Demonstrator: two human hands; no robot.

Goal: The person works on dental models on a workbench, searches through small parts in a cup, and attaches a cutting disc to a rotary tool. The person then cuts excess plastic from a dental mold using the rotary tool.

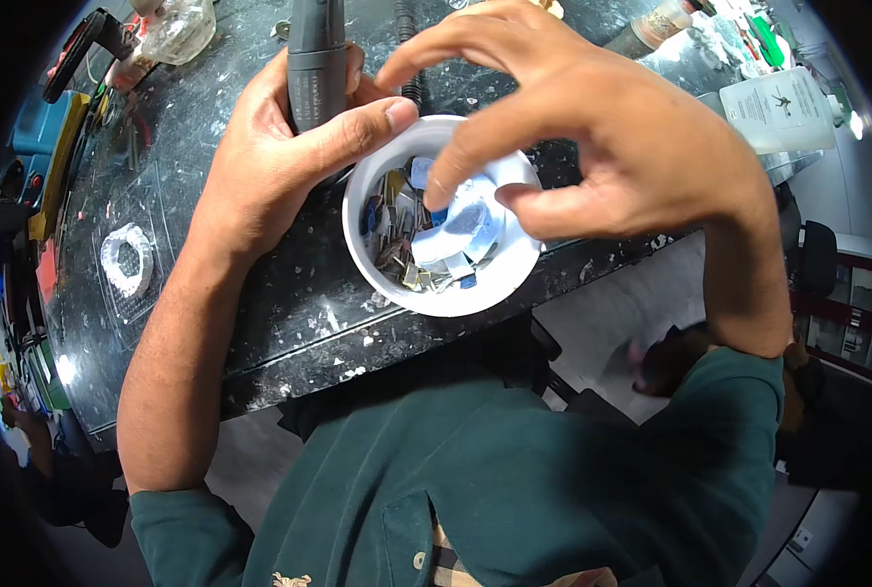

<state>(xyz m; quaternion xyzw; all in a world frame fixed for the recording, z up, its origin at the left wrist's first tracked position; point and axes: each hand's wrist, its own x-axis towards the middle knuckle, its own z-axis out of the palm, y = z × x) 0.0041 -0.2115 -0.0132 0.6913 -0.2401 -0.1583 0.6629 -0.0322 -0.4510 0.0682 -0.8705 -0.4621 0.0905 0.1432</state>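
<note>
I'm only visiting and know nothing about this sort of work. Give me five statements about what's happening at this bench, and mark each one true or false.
1. The left hand holds a dark grey cylindrical tool. True.
2. The right hand is over a white tub. True.
3. The tub is empty. False: it holds many small loose pieces.
4. A white ring-shaped piece lies to the left of the left forearm. True.
5. The person wears a bright red shirt. False: the shirt is dark green.
</note>
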